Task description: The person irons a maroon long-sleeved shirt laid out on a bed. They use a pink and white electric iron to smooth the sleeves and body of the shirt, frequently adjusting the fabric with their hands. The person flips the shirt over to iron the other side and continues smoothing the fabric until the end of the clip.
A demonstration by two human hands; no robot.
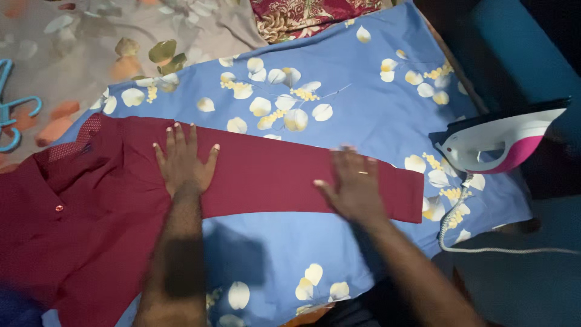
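Shirt point(91, 212), maroon, w/ 1 sleeve point(272, 175) laid straight across blue floral sheet point(363, 97), likely so it lies smooth. Both hands flat, fingers spread, palms down, gripping nothing: left hand point(183, 160) near shoulder, right hand point(353, 184) nr cuff. Forearms angled inward. Iron point(496, 142) stands at right; teal hanger point(12, 109) far left.

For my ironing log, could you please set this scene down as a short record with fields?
surface: blue floral cloth
garment: dark red shirt, sleeve stretched out flat to the right
left hand: flat on the sleeve near the shoulder, fingers spread
right hand: flat on the sleeve near the cuff
iron: white and pink, at the right edge of the cloth, untouched
cord: runs from the iron
hanger: blue, far left
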